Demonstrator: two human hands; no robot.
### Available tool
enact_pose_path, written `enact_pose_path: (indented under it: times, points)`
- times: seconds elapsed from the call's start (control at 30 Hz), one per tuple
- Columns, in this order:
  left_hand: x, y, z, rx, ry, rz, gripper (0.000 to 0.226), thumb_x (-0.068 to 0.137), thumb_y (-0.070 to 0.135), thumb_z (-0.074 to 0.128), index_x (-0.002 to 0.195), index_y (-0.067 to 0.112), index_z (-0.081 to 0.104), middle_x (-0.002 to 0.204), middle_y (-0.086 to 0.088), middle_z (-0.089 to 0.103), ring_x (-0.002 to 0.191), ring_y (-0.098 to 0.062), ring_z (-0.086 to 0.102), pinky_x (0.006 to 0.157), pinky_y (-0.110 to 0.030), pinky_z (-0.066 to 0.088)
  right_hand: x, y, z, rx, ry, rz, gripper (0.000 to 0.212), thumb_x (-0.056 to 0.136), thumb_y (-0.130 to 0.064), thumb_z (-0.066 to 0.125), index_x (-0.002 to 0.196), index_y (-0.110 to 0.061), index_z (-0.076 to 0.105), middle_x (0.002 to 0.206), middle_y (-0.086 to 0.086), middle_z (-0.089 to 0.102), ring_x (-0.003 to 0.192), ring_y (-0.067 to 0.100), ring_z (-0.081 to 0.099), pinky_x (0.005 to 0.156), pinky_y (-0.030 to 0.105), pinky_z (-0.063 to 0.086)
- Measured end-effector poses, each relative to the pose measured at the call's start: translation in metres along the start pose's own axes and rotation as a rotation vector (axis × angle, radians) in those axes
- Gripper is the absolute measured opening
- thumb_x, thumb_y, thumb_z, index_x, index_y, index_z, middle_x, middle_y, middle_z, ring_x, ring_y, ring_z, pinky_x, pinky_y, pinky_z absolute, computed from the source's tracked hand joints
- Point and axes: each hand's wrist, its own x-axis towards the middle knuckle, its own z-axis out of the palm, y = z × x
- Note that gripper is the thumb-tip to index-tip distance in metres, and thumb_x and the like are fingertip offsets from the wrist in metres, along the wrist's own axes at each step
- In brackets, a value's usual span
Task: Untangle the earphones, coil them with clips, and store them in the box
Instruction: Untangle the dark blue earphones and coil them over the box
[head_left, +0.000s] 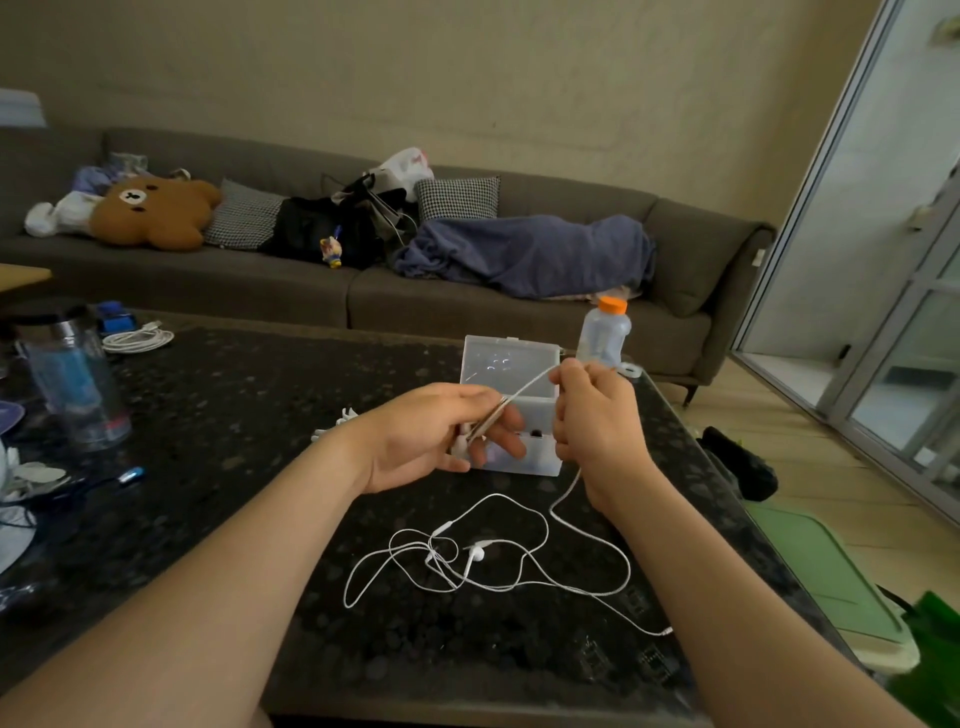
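Forearms fill the bottom edge, and between them most of the earphones (475, 553) lie on the table (234, 415) as a loose white tangle, loops crossing near one bud, plug end trailing toward the right forearm. We record the left hand (431, 436) raised over the table, thumb and curled fingers pinching one end of the cord together with a slim tan piece we cannot identify, possibly a clip. A short taut run of cord joins it to the right hand (597, 415), whose fingers are curled tight round the cord; below that fist the cord drops to the tangle. Directly behind both hands stands the box (506, 364), translucent, lid up. We judge untangling to be the step in hand, coiling not yet begun; the next move calls for drawing the cord through the crossings without tightening them. Surface: dark speckled stone. On it, left to right: tumbler (72, 384), coiled white cable (137, 340), orange-capped bottle (605, 332). Beyond: grey sofa (467, 306) with bear cushion (156, 213) and blue blanket (524, 254); glass sliding door (883, 312) at right.
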Motion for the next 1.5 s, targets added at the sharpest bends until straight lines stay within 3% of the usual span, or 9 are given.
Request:
enact_pose_path:
  times: [0.1,0.27,0.47,0.7,0.8,1.03,1.17,1.3,1.5]
  points:
    - [-0.002,0.002,0.001,-0.098,-0.055,0.038,0.036,0.113,0.035,0.044,0.119,0.015,0.073,0.114,-0.012,0.076,0.078,-0.013,0.06,0.098,-0.046,0.045,0.004,0.01,0.002,-0.174,-0.012,0.047,0.022,0.109,-0.027,0.05,0.099,-0.019,0.068,0.088,0.006,0.059,0.071,0.017,0.053,0.053,0.029,0.041]
    - [-0.002,0.006,0.007,-0.241,-0.047,0.115,0.03,0.113,0.027,0.045,0.128,0.012,0.067,0.124,-0.013,0.075,0.104,-0.024,0.068,0.115,-0.062,0.041,-0.003,0.014,0.001,-0.488,-0.335,0.074,0.02,0.106,-0.014,0.05,0.103,-0.011,0.069,0.082,0.009,0.058,0.065,0.02,0.052,0.049,0.027,0.044]
    - [-0.002,0.003,0.006,0.047,0.169,0.11,0.031,0.116,0.03,0.04,0.125,0.018,0.066,0.123,0.008,0.078,0.116,-0.004,0.071,0.093,-0.035,0.046,-0.014,0.009,0.009,-0.585,-0.601,0.064,0.037,0.111,-0.038,0.048,0.093,-0.016,0.073,0.075,0.006,0.056,0.055,0.012,0.05,0.049,0.024,0.045]
    - [-0.002,-0.002,0.004,0.288,0.182,0.071,0.03,0.114,0.033,0.046,0.121,0.018,0.071,0.097,0.007,0.077,0.077,0.003,0.067,0.073,-0.017,0.049,-0.02,-0.011,0.006,-0.037,-0.439,0.071,0.03,0.106,-0.022,0.051,0.082,-0.011,0.063,0.057,-0.001,0.041,0.044,0.011,0.035,0.042,0.025,0.03]
    - [-0.001,-0.001,0.003,0.238,0.13,0.001,0.031,0.114,0.033,0.045,0.122,0.02,0.072,0.107,-0.001,0.08,0.087,-0.009,0.068,0.092,-0.036,0.048,-0.016,-0.015,0.001,0.156,-0.294,0.077,0.02,0.103,-0.016,0.05,0.089,-0.01,0.063,0.057,-0.002,0.038,0.047,0.011,0.032,0.044,0.027,0.028]
    - [-0.003,0.003,0.0,-0.036,-0.052,0.008,0.031,0.11,0.027,0.05,0.124,0.012,0.072,0.102,-0.008,0.07,0.083,-0.016,0.059,0.097,-0.046,0.046,-0.003,0.005,0.004,-0.208,-0.11,-0.024,0.03,0.11,-0.023,0.049,0.096,-0.012,0.073,0.072,0.004,0.06,0.065,0.013,0.053,0.058,0.027,0.045]
    - [-0.002,0.003,-0.003,-0.128,-0.106,0.072,0.03,0.105,0.016,0.059,0.13,0.006,0.071,0.1,-0.008,0.069,0.083,-0.016,0.061,0.102,-0.05,0.049,0.001,0.013,0.005,-0.435,-0.227,-0.004,0.027,0.108,-0.018,0.055,0.093,-0.004,0.073,0.079,0.009,0.061,0.074,0.019,0.058,0.07,0.032,0.054]
    - [-0.002,0.002,-0.002,-0.222,-0.088,0.125,0.033,0.105,0.008,0.058,0.137,0.003,0.065,0.104,-0.011,0.071,0.102,-0.024,0.07,0.107,-0.056,0.05,-0.004,0.012,0.005,-0.488,-0.372,0.018,0.029,0.11,-0.02,0.051,0.096,-0.005,0.071,0.078,0.007,0.06,0.061,0.013,0.052,0.052,0.021,0.045]
    - [0.002,0.0,-0.001,-0.136,0.113,0.165,0.028,0.11,0.009,0.052,0.135,0.016,0.064,0.119,-0.007,0.078,0.122,-0.02,0.071,0.102,-0.048,0.05,-0.013,0.008,0.012,-0.46,-0.544,0.131,0.036,0.112,-0.031,0.045,0.095,-0.009,0.068,0.072,0.005,0.056,0.057,0.013,0.049,0.052,0.025,0.044]
